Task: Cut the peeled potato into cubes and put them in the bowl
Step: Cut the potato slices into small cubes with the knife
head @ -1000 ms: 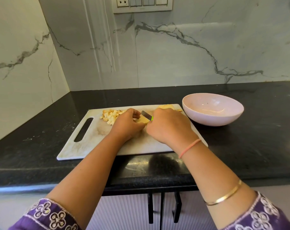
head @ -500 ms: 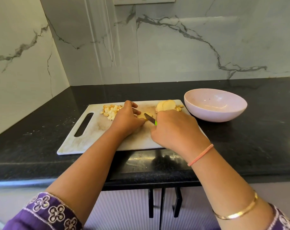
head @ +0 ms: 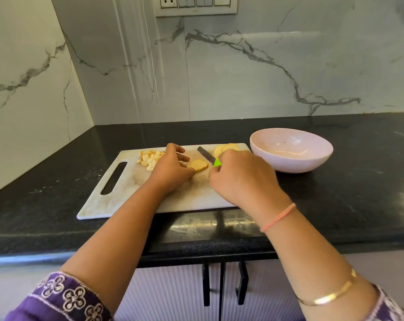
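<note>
Two hands over a cutting board (head: 127, 200): the left hand (head: 171, 169) pinches a potato slice (head: 198, 165); the grip of the right hand (head: 242, 179) is clamped on a knife (head: 205, 154) just beside it. Cubes (head: 150, 158) lie left of both grips, the bowl (head: 291, 158) right.

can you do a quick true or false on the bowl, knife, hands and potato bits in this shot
1. The pink bowl holds potato cubes. False: no cubes are in it; the potato cubes lie on the cutting board.
2. The right hand grips a knife with a green handle. True.
3. The pink bowl stands to the right of the cutting board. True.
4. The left hand is inside the pink bowl. False: it is over the cutting board, holding a potato slice.
</note>
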